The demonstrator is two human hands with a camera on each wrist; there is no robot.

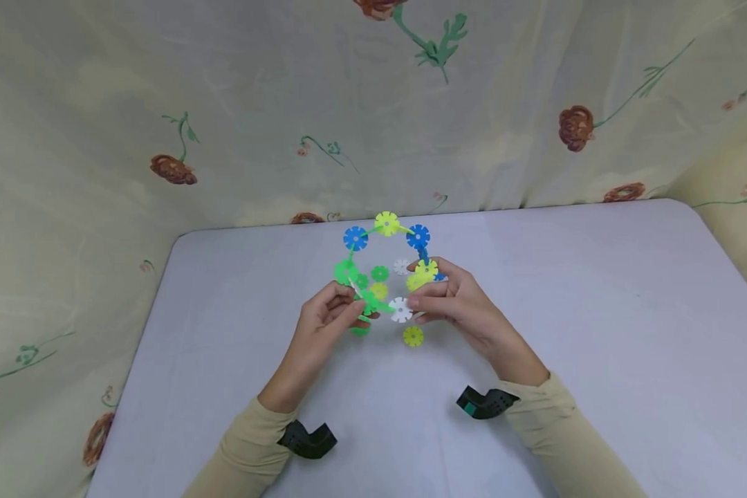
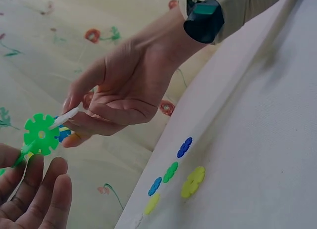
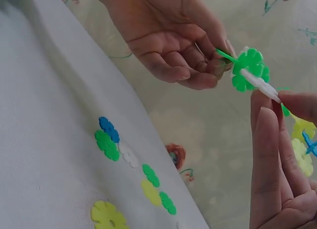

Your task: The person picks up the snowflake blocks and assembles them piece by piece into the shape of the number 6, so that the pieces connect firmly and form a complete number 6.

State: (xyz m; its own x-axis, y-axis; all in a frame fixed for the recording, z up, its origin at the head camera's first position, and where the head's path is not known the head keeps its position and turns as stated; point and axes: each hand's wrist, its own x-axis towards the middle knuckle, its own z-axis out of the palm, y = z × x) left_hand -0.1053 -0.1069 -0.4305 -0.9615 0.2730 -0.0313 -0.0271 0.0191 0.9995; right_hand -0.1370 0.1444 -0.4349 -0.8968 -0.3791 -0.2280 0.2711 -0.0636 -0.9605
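Observation:
A chain of flower-shaped slotted plastic discs arches between the hands, with blue discs [image 1: 418, 236] and a yellow disc [image 1: 386, 223] along its top. My left hand [image 1: 331, 317] pinches a green disc [image 2: 41, 134] at the chain's left lower part. A white disc [image 1: 401, 310] is pinched by my right hand [image 1: 467, 308] between thumb and finger. In the right wrist view the white disc [image 3: 261, 84] stands edge-on against a green disc [image 3: 250, 66]; whether their slots are fully joined I cannot tell. Yellow discs [image 1: 426, 270] of the chain lie next to the right fingers.
Loose discs lie on the white-covered table [image 1: 597, 332] beneath the chain, among them a yellow disc [image 1: 413, 337], a green disc [image 3: 107, 145] and a blue disc [image 2: 184, 147]. Behind the table hangs a flowered curtain [image 1: 243, 90]. Black bands [image 1: 308, 440] sit at both wrists.

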